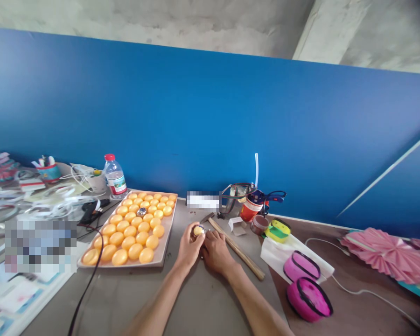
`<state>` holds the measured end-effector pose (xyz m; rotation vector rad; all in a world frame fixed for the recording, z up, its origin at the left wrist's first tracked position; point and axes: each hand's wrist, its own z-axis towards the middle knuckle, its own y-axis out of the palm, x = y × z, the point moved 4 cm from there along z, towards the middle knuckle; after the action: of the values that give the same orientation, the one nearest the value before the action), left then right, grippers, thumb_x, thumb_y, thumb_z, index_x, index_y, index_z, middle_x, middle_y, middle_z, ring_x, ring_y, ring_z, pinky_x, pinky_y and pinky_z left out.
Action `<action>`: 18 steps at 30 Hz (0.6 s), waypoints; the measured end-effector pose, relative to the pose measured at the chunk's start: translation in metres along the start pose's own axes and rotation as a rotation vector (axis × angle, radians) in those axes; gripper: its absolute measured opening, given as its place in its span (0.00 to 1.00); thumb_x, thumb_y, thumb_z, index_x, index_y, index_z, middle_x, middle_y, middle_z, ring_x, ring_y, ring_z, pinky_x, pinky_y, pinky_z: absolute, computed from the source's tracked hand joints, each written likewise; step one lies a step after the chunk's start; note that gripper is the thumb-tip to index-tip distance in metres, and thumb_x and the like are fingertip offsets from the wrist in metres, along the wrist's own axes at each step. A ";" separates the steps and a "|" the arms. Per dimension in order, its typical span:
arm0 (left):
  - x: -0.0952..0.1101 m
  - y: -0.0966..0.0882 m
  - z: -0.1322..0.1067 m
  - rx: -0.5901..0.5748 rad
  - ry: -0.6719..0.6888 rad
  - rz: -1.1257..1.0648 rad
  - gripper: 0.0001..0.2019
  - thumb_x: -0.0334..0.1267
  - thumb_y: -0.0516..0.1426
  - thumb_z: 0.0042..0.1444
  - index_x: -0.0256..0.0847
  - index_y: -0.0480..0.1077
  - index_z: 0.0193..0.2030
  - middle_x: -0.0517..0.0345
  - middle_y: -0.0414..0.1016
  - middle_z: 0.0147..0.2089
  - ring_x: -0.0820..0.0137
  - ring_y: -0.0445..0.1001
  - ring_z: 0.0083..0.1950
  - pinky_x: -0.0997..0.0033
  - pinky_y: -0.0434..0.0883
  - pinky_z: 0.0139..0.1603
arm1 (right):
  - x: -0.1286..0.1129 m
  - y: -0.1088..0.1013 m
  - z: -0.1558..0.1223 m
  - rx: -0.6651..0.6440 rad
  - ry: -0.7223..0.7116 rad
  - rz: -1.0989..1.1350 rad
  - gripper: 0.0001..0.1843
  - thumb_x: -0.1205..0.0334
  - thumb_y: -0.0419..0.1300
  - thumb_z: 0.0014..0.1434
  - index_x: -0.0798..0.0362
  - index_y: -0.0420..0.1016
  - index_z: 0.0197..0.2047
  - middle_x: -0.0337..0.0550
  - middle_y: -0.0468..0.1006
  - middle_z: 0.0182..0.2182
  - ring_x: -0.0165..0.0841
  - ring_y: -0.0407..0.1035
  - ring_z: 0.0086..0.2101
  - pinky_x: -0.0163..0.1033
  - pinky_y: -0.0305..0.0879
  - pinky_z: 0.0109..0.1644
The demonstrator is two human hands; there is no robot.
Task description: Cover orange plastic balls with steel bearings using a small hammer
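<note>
My left hand point(190, 243) is closed around a small ball point(198, 230), pale yellow with a dark, silvery part at its edge. Close beside it, my right hand point(215, 249) has its fingers bent, their tips near the ball; what they pinch, if anything, is hidden. To the left lies a shallow white tray point(168, 233) holding rows of orange balls point(129, 231) that look like ping-pong balls. Among them sits one silvery, dark-patterned ball point(142, 212). A hammer point(240, 249) with a wooden handle rests just right of my right hand.
A water bottle point(115, 177) stands behind the tray, and a black cable point(87, 291) hangs across its left corner. Right of the hammer are a red cup of tools point(250, 210), a small brown jar point(259, 224) and pink pouches point(308, 298). A blue partition point(196, 121) closes off the back.
</note>
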<state>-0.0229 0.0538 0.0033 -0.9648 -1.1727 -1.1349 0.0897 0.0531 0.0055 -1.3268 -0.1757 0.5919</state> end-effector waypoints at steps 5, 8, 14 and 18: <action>0.000 -0.004 0.001 0.046 0.005 0.048 0.21 0.37 0.58 0.46 0.39 0.68 0.49 0.51 0.72 0.47 0.65 0.71 0.45 0.67 0.67 0.48 | 0.001 -0.002 0.001 0.018 0.052 0.040 0.10 0.68 0.51 0.58 0.51 0.73 0.38 0.45 0.75 0.36 0.36 0.63 0.39 0.40 0.50 0.41; 0.000 -0.005 0.001 0.066 -0.023 0.026 0.21 0.38 0.58 0.46 0.39 0.68 0.49 0.52 0.73 0.46 0.65 0.72 0.44 0.67 0.68 0.47 | 0.004 -0.007 0.002 0.087 0.099 0.089 0.10 0.69 0.50 0.58 0.52 0.73 0.33 0.44 0.75 0.33 0.36 0.65 0.38 0.40 0.50 0.42; -0.009 -0.003 0.003 0.067 -0.023 -0.071 0.21 0.39 0.60 0.46 0.39 0.67 0.49 0.52 0.74 0.44 0.66 0.73 0.43 0.67 0.69 0.45 | 0.020 -0.013 0.005 0.328 0.239 0.530 0.11 0.69 0.49 0.56 0.53 0.72 0.33 0.44 0.76 0.31 0.35 0.69 0.35 0.41 0.57 0.43; -0.012 0.001 0.003 0.019 -0.020 -0.088 0.18 0.40 0.60 0.46 0.40 0.69 0.45 0.53 0.75 0.42 0.66 0.73 0.42 0.67 0.70 0.44 | 0.030 -0.010 0.009 0.375 0.341 0.907 0.09 0.64 0.53 0.52 0.51 0.74 0.32 0.43 0.77 0.32 0.36 0.69 0.34 0.41 0.63 0.41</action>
<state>-0.0230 0.0589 -0.0076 -0.9193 -1.2508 -1.1840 0.1141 0.0745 0.0106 -1.0709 0.8235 1.0732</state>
